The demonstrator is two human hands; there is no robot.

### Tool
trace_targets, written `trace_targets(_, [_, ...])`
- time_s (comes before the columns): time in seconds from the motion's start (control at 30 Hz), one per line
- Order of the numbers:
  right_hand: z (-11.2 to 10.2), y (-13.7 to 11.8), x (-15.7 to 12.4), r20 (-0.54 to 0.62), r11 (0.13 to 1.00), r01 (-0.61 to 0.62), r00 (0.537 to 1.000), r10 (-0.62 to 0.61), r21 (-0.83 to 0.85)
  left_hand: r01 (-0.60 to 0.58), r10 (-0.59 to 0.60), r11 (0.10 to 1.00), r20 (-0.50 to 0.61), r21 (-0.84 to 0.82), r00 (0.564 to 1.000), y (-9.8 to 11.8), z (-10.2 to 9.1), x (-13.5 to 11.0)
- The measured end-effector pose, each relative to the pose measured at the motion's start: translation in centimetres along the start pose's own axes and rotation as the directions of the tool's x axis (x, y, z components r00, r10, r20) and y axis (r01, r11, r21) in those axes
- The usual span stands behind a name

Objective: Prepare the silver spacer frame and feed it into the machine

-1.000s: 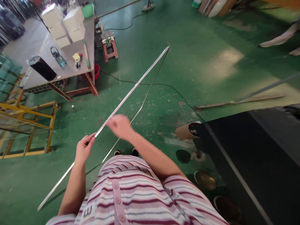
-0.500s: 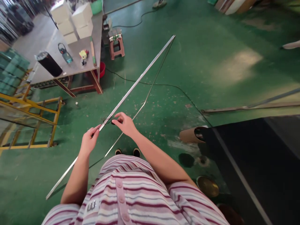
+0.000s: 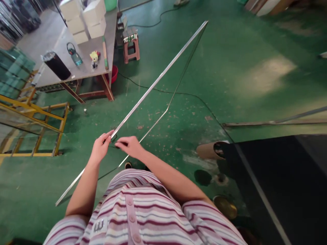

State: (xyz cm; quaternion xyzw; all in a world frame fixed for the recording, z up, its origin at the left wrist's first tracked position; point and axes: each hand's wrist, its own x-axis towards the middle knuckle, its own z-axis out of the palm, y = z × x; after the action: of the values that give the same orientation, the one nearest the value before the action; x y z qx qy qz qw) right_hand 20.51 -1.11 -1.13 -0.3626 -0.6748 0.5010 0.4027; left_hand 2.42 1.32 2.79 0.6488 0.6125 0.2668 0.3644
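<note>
A long, thin silver metal bar (image 3: 158, 80) slants across the view from lower left to upper right. My left hand (image 3: 100, 147) is closed around its lower part. Below the bar runs a thinner line (image 3: 153, 126), bright in part and dark in part, meeting the bar's far end; whether it is joined there I cannot tell. A thin black cord (image 3: 114, 137) loops at the bar beside my left fingers. My right hand (image 3: 131, 146), just right of it, pinches a dark end that looks like the same cord.
A table (image 3: 89, 76) with white boxes (image 3: 94, 17), a bottle (image 3: 74, 56) and a black roll (image 3: 57, 66) stands upper left. Left is a yellow rack (image 3: 48, 154). A cable (image 3: 189, 93) crosses the floor. At right lies a black sheet (image 3: 276, 170) beside a cardboard tube (image 3: 204, 149).
My right hand has moved down and slightly left, drawing the dark cord end away from the bar. The bar's far end has shifted up and right in view.
</note>
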Motion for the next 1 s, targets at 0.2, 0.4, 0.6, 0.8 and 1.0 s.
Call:
trace_targets(0.2, [-3.4, 2.1, 1.8, -0.247, 0.971, -0.218, 0.940, 0.236, 0.097, 0.098, -0.100, 0.974, 0.002, -0.203, 0.995, -0.8, 0.4, 0.5])
trace_targets(0.4, [-0.9, 2.8, 3.7, -0.246, 0.935, -0.167, 0.937, 0.249, 0.312, -0.011, 0.011, 0.995, 0.002, 0.103, 1.000, 1.5, 1.2, 0.6])
trace_targets(0.6, [-5.6, 7.5, 5.0, -0.547, 0.942, -0.181, 0.777, 0.314, 0.284, -0.048, -0.034, 0.747, 0.111, 0.663, 0.993, 1.2, -3.3, -3.8])
trace_targets(0.8, [-10.4, 8.2, 4.9, -0.578, 0.967, -0.253, 0.788, 0.211, 0.008, 0.184, -0.217, 0.809, -0.008, 0.559, 0.976, -4.4, -7.3, -5.8])
trace_targets(1.0, [-0.3, 2.1, 2.6, 0.196, 0.988, 0.153, 0.969, -0.148, -0.014, 0.229, -0.207, 0.868, -0.099, 0.440, 0.973, -5.4, -6.3, -3.7])
